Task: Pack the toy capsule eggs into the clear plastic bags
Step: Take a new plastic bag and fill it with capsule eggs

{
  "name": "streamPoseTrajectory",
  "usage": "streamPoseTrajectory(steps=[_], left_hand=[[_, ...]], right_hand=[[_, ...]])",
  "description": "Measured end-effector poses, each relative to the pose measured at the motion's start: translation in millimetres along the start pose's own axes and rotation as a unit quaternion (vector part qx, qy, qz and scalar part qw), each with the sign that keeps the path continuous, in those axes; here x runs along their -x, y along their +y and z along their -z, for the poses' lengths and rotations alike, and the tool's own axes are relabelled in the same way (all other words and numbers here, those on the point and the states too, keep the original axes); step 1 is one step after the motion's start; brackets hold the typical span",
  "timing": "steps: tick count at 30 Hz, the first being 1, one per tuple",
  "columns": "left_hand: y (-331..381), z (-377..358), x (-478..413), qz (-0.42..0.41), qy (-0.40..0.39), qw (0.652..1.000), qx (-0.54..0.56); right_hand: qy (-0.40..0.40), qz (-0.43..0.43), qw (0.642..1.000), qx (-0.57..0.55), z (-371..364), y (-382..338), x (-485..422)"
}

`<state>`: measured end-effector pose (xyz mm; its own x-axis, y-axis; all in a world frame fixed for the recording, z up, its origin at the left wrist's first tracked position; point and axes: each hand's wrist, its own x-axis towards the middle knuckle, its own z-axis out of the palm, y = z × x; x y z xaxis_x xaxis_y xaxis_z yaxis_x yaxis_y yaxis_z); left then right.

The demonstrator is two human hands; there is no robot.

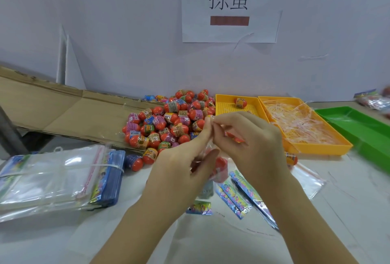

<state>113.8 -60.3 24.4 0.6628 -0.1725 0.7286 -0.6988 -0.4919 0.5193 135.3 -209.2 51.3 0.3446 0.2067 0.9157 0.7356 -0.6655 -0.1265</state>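
A heap of red capsule eggs [168, 120] with coloured labels lies on the table behind my hands. My left hand [185, 158] and my right hand [251, 141] are raised together above the table, and both pinch the top edge of a clear plastic bag [211, 149]. Red egg shapes [220, 167] show through the bag below my fingers, partly hidden by my hands. A banded stack of clear bags [52, 177] with printed blue cards lies at the left.
Two yellow trays stand at the right: one [223, 105] holds a single egg, the other [329, 147] holds peeled strips. A green tray [363, 128] sits further right. Flattened cardboard [63, 107] lies at the left back. Printed cards [236, 196] and a loose bag [308, 179] lie near my wrists.
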Motion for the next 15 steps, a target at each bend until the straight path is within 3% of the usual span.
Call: streamPoseTrajectory(steps=[5,9,11,13,15], left_hand=[[-0.1,2.0,-0.7,0.016,0.04,0.997,0.062],[-2.5,7.7,-2.0,0.043,0.108,0.988,0.102],[-8.6,10.6,-5.2,0.098,0.139,0.968,0.184],[-15.2,13.6,-9.1,0.138,0.152,0.951,0.231],[-20.4,16.0,-12.3,0.158,0.15,0.947,0.238]], right_hand=[[0.046,-0.021,0.998,0.022,2.9,1.9,-2.3],[0.132,-0.206,0.969,-0.018,25.8,24.4,-9.7],[0.077,-0.269,0.959,-0.05,40.8,40.2,-11.4],[-0.045,-0.257,0.963,-0.065,47.3,46.8,-7.1],[-0.115,-0.234,0.964,-0.049,47.9,47.1,-0.4]])
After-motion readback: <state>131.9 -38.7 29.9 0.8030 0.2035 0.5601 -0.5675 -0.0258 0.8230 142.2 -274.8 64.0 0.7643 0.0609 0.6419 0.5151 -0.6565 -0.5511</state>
